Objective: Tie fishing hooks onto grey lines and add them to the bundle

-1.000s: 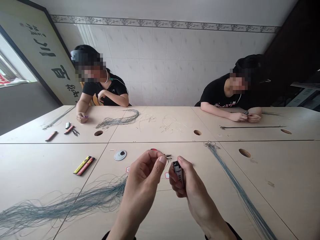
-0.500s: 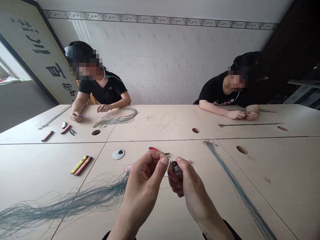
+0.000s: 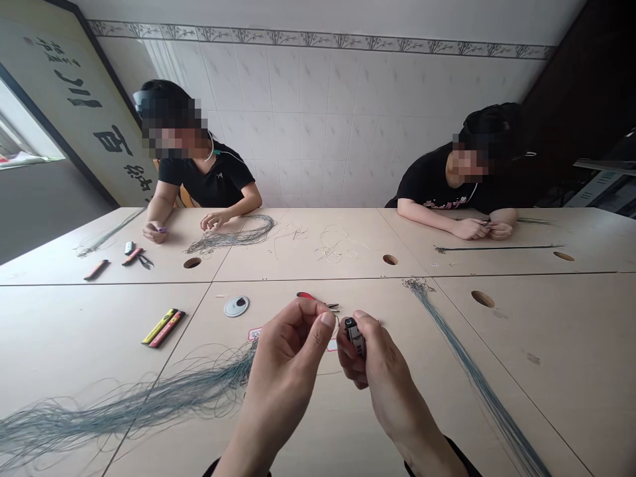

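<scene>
My left hand [image 3: 288,364] is closed in a pinch, thumb against forefinger. From its fingertips sticks out the end of a thin line [image 3: 338,323], too fine to make out fully. Just to the right, my right hand [image 3: 380,371] wraps around a small black-and-white lighter [image 3: 356,339], its top pointing up and the thumb beside it. A small gap separates the lighter from the line. Behind my hands lie red-handled pliers [image 3: 304,295], partly hidden. Left of my left wrist spreads a loose bundle of blue-grey lines [image 3: 163,399].
Another bundle of lines [image 3: 464,361] runs down the right side. Yellow and red sticks [image 3: 163,328] and a round disc [image 3: 236,306] lie on the left. The table [image 3: 571,411] has round holes. Two people [image 3: 206,175] in black sit opposite, hands on the table.
My right hand with the lighter has shifted slightly right, away from my left fingertips. The left hand stays nearly still. The person at left has moved a hand slightly.
</scene>
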{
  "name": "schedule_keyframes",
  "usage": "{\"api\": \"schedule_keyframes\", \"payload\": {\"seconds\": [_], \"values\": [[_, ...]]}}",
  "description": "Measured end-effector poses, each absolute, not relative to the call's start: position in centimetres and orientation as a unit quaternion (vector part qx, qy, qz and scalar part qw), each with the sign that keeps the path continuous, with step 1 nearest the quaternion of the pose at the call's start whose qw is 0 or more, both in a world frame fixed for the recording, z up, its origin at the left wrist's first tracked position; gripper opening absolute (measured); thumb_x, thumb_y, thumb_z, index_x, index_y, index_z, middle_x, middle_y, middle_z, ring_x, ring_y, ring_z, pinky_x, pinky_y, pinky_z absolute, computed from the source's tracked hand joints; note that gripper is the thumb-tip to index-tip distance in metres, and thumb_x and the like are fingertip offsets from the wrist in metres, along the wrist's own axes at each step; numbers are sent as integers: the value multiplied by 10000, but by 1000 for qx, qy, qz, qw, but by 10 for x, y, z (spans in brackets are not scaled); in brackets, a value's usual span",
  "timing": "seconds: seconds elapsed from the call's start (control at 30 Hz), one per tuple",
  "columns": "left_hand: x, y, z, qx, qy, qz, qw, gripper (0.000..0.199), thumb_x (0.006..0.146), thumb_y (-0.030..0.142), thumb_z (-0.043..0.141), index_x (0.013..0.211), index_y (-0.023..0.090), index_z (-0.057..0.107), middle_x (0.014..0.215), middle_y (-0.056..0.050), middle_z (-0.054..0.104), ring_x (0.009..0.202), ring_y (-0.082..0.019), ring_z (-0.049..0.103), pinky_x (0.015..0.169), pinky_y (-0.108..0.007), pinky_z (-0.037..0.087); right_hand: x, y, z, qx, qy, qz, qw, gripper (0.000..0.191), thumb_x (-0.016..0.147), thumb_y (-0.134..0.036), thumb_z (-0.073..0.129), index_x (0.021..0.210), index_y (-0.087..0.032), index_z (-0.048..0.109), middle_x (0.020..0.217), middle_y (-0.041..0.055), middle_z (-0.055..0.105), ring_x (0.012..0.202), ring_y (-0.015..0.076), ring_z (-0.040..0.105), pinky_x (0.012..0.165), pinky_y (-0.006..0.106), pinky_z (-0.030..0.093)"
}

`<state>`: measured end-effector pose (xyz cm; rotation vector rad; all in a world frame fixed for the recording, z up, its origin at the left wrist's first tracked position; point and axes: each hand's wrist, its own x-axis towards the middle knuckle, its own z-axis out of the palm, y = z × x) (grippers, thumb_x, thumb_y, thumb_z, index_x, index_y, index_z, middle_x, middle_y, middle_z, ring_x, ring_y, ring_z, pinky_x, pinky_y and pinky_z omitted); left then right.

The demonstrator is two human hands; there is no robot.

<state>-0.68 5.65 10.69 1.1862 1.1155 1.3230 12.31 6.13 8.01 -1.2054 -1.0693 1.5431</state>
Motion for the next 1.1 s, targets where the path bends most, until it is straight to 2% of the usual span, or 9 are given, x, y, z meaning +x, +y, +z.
{"api": "schedule_keyframes", "payload": {"seconds": [0.33,0.43,0.5,0.63,0.77,0.93,1.03,1.1], "values": [[-7,56,107,493,471,542,491,269,923,418,704,798,187,647,641,31,504,555,-90,351,497,-198,308,124,60,82,-489,-422,619,446,539,1017,-610,358,647,-220,391,617,-35,335,590,140,269,536,281,226],[-7,56,108,496,474,541,486,270,924,416,703,794,185,650,641,29,506,559,-93,357,509,-202,321,124,61,82,-476,-426,603,479,555,1008,-668,360,704,-216,468,642,-38,343,598,138,282,538,271,244],[-8,56,107,499,476,542,481,277,926,421,701,791,185,653,642,28,511,556,-93,353,521,-207,333,126,61,83,-471,-450,572,500,484,984,-653,469,792,-217,558,642,-51,338,592,133,280,534,264,251],[-8,57,106,501,475,544,477,286,924,439,700,791,188,662,636,29,511,554,-98,352,531,-217,339,132,62,86,-469,-507,526,496,289,932,-508,658,939,-219,657,605,-72,337,554,122,270,504,256,250],[-7,57,105,501,472,544,480,287,910,448,713,797,188,666,627,27,506,560,-105,363,527,-220,331,137,61,88,-463,-548,506,479,317,957,-511,636,865,-209,666,619,-56,368,556,121,283,509,266,264],[-7,58,104,496,478,547,476,296,909,458,711,795,189,663,615,31,494,556,-104,356,533,-219,339,139,63,87,-481,-542,487,488,411,984,-587,569,864,-206,663,630,-58,311,570,125,290,522,273,268],[-7,59,105,496,481,547,473,303,904,464,713,788,189,658,615,32,493,554,-102,350,533,-218,342,140,64,87,-476,-550,493,477,370,971,-569,610,899,-212,671,624,-63,327,570,122,289,515,267,267],[-7,58,105,497,482,542,476,314,902,472,712,780,188,651,636,26,516,560,-101,362,541,-217,356,141,64,87,-473,-558,498,467,359,969,-549,625,848,-212,644,621,-66,319,568,118,268,508,267,250]]}}
